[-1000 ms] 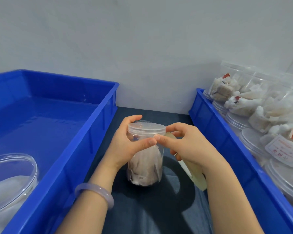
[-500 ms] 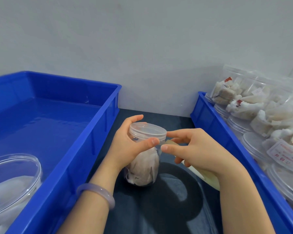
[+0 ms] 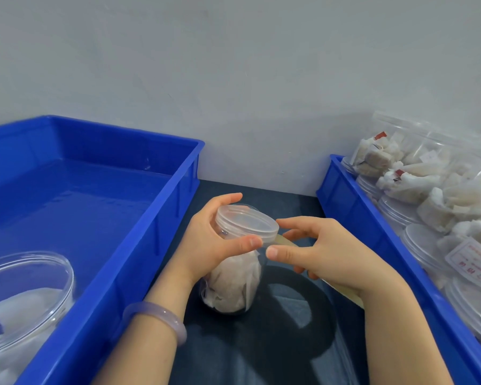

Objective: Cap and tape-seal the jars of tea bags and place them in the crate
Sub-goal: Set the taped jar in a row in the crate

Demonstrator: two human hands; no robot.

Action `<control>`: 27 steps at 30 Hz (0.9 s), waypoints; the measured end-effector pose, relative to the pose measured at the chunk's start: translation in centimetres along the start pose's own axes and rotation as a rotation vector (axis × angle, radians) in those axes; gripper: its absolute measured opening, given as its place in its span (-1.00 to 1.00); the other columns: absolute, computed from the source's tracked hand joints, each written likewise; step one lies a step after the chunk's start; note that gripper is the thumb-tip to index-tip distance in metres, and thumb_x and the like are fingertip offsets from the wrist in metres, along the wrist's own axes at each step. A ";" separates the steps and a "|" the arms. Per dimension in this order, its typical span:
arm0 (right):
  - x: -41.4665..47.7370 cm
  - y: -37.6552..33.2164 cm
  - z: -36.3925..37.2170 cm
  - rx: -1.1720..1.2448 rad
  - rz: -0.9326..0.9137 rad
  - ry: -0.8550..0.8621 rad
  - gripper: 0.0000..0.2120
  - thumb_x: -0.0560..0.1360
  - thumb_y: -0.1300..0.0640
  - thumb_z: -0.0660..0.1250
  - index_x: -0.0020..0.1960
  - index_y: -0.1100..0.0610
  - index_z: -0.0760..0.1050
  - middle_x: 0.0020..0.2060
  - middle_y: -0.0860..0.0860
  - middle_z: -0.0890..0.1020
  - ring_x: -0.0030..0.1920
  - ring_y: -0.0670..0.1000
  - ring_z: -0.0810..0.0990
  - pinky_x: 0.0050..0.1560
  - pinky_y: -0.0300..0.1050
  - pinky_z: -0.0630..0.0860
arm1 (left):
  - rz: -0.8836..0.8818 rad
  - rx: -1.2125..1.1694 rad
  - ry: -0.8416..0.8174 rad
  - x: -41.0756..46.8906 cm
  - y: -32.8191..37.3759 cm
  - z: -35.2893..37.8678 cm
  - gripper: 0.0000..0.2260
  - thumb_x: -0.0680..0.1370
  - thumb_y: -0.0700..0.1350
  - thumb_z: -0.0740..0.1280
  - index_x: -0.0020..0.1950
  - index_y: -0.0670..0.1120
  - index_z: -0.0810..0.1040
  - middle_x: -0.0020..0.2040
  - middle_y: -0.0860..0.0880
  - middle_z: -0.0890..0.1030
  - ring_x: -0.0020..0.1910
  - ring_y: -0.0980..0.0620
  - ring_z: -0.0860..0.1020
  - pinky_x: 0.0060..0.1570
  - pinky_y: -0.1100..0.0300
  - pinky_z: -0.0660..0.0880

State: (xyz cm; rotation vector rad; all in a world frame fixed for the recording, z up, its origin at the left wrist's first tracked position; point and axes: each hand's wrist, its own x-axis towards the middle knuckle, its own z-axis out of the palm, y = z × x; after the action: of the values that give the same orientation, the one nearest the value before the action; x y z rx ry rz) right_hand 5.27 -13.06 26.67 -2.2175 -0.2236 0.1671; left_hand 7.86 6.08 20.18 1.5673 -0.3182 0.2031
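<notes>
A clear plastic jar (image 3: 233, 284) full of tea bags stands tilted on the dark table between two blue crates. Its clear lid (image 3: 247, 222) is on. My left hand (image 3: 208, 243) grips the jar just under the lid, thumb in front. My right hand (image 3: 325, 251) holds a roll of yellowish tape (image 3: 345, 291), mostly hidden under the palm. A strip of tape (image 3: 285, 241) runs from the roll to the lid's rim, where my right thumb and forefinger are.
The large blue crate (image 3: 150, 245) on the left holds one capped clear jar (image 3: 20, 295) at its near corner. The blue crate (image 3: 353, 218) on the right is packed with several jars and loose tea bags. A grey wall stands close behind.
The jar has tilted to the left. My right hand has pulled slightly away from the lid, drawing out a short strip of tape. The view has shifted a little.
</notes>
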 end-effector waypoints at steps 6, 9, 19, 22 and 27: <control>0.4 0.5 -0.1 -0.010 -0.030 0.020 -0.20 0.00 -0.42 0.31 0.22 -0.21 0.51 0.06 -0.21 0.57 -0.33 -0.16 0.63 -0.31 -0.30 0.46 | -0.019 -0.033 -0.010 0.0 0.0 -0.2 -0.28 0.08 0.11 0.54 0.23 0.13 0.48 0.06 0.11 0.65 0.06 0.19 0.61 -0.09 0.32 0.53; 0.3 0.4 -0.1 -0.005 -0.040 0.003 -0.33 0.11 -0.37 0.34 0.20 -0.23 0.52 0.06 -0.19 0.59 -0.29 -0.17 0.65 -0.36 -0.37 0.47 | -0.018 -0.055 -0.017 0.1 -0.1 -0.2 -0.28 0.09 0.11 0.54 0.23 0.13 0.48 0.08 0.11 0.65 0.07 0.15 0.61 -0.09 0.28 0.55; 0.4 0.6 -0.1 -0.007 -0.080 0.044 -0.20 -0.04 -0.41 0.37 0.18 -0.21 0.55 0.10 -0.25 0.58 0.02 -0.10 0.58 -0.12 -0.21 0.48 | -0.041 -0.129 -0.066 0.3 -0.6 -0.7 -0.30 0.13 0.08 0.53 0.26 0.09 0.48 0.13 -0.02 0.64 0.11 0.03 0.61 -0.11 0.26 0.54; 0.5 0.6 0.0 -0.007 -0.090 0.072 -0.21 -0.02 -0.42 0.35 0.17 -0.18 0.57 0.09 -0.23 0.59 -0.01 -0.11 0.58 -0.17 -0.24 0.46 | -0.040 -0.153 -0.066 0.3 -0.7 -0.6 -0.31 0.13 0.07 0.52 0.26 0.06 0.48 0.12 -0.03 0.65 0.07 0.06 0.63 -0.16 0.29 0.54; 0.9 0.8 0.6 0.002 -0.059 0.113 -0.45 0.16 -0.33 0.43 0.11 -0.21 0.55 0.11 -0.20 0.57 0.02 -0.07 0.58 0.00 -0.06 0.55 | -0.054 -0.189 -0.064 0.2 -0.8 -0.2 -0.27 0.12 0.08 0.55 0.27 0.02 0.48 0.09 -0.03 0.66 -0.02 0.09 0.64 -0.22 0.32 0.52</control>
State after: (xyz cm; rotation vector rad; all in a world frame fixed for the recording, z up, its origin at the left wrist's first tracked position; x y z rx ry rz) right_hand 6.09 -12.85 25.61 -2.2077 -0.2259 0.0104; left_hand 8.36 6.25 19.50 1.3958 -0.3349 0.0785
